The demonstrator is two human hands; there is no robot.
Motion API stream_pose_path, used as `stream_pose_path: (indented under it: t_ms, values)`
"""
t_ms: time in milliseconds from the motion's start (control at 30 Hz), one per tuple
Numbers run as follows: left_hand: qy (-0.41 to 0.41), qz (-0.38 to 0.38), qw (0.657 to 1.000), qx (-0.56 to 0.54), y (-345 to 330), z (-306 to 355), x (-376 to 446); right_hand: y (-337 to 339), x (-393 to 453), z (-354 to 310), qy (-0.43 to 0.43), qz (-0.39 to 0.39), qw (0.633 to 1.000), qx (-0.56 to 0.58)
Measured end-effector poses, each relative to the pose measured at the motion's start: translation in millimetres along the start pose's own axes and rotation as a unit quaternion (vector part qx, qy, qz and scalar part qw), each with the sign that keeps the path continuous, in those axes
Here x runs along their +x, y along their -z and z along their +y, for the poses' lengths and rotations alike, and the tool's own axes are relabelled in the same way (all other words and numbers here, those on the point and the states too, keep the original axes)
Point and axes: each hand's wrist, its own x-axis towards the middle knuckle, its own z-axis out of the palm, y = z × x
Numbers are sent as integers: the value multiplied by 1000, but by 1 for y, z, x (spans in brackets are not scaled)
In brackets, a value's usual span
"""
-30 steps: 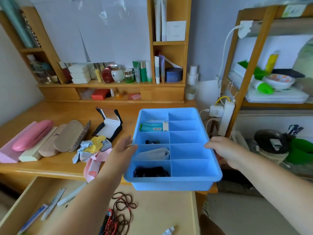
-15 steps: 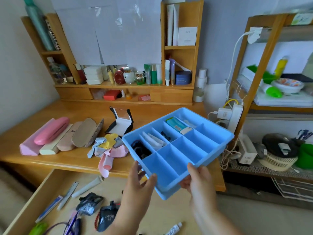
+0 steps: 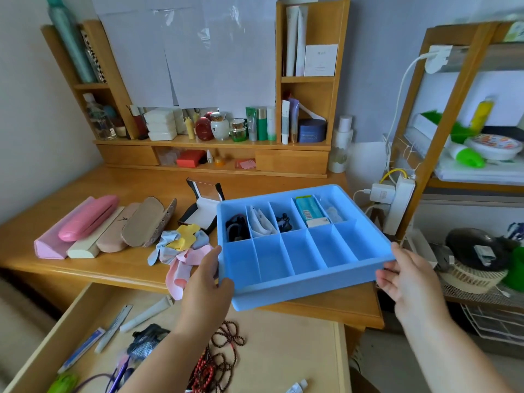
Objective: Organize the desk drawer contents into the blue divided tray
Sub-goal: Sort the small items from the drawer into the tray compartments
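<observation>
I hold the blue divided tray [image 3: 309, 287] above the desk's front edge, its long side toward me. My left hand [image 3: 208, 275] grips its near-left corner and my right hand [image 3: 408, 276] grips its near-right corner. The far row holds black hair ties [image 3: 236, 226], white packets [image 3: 262, 222], a small black item [image 3: 283, 222], a blue tube box [image 3: 309, 211] and a clear bag [image 3: 333, 212]. The near row is bare. Below, the open drawer [image 3: 286, 350] holds bead strings [image 3: 218, 361], tubes [image 3: 146, 313], pens and a dark pouch [image 3: 147, 340].
Glasses cases [image 3: 113, 226], a small open jewellery box [image 3: 204, 208] and coloured cloths [image 3: 181, 245] lie on the wooden desk [image 3: 85, 265]. A shelf unit with cosmetics stands behind. A power strip [image 3: 398, 205] and a wooden rack with baskets stand to the right.
I have turned the tray from an end-on, then diagonal, hold to long side facing me. My hands have shifted to its near corners. The view has pulled back.
</observation>
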Motion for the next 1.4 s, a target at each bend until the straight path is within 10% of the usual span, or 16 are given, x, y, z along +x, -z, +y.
stream_pose_path:
  t_ms: [433, 800, 900, 1100, 1233, 1400]
  values:
    - [-14, -97, 995, -28, 29, 1, 63, 7, -22, 20, 28, -45, 996, -67]
    - [-78, 78, 992, -55, 36, -14, 37, 10, -38, 31, 149, -14, 983, -108]
    - [-104, 92, 990, -35, 39, -53, -9, 16, -64, 62, 295, -40, 928, -225]
    - [36, -28, 995, 86, 36, -161, -94, 7, -91, 161, 210, -351, 749, -521]
    - [71, -67, 990, 97, 31, -187, -112, -7, -83, 192, 218, -396, 639, -622]
    - [-67, -180, 958, 211, 11, -187, -114, -24, -77, 194, 220, -387, 586, -677]
